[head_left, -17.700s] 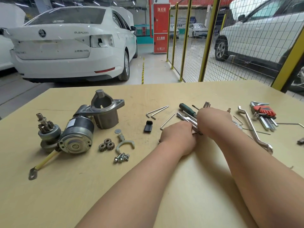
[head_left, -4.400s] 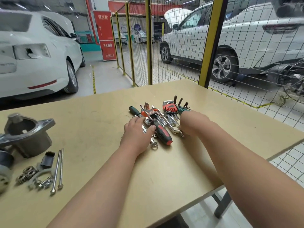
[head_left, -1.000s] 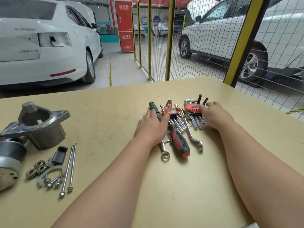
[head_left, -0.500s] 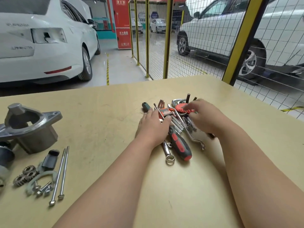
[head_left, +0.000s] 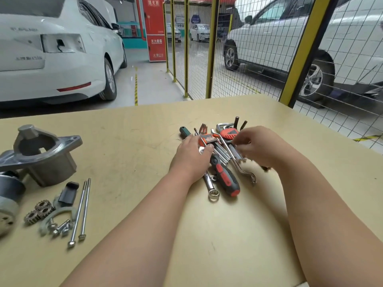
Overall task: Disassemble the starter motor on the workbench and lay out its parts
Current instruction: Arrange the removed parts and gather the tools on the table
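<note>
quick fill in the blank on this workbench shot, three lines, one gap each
Beside the small gears lie ___ long bolts.
The screwdriver by the left hand has a black and ___ handle.
The car behind the workbench is ___.
Missing words: two; red; white.

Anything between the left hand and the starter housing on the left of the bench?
Nothing visible. The left hand rests on the tool pile; bare workbench lies between it and the housing. The long bolts lie nearer the front edge, off that line.
</note>
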A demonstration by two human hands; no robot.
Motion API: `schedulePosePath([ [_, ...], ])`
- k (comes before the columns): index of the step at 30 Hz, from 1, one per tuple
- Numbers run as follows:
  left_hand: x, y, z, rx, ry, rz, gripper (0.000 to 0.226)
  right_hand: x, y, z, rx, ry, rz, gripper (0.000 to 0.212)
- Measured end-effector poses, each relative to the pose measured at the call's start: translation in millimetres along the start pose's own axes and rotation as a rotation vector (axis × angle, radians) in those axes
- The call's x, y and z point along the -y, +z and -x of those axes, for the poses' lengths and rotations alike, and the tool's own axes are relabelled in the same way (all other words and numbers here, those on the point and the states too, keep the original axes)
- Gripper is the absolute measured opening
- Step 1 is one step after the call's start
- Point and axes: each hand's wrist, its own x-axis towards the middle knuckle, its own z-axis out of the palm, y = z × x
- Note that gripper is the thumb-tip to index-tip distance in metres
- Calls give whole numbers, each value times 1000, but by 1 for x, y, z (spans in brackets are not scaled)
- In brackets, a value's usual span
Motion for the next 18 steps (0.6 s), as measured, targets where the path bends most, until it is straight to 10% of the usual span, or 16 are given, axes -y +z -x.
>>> schedulePosePath([
  [18,-2,-3,4,-68,34,35,47,-22,5,17,-138,220,-201,15],
])
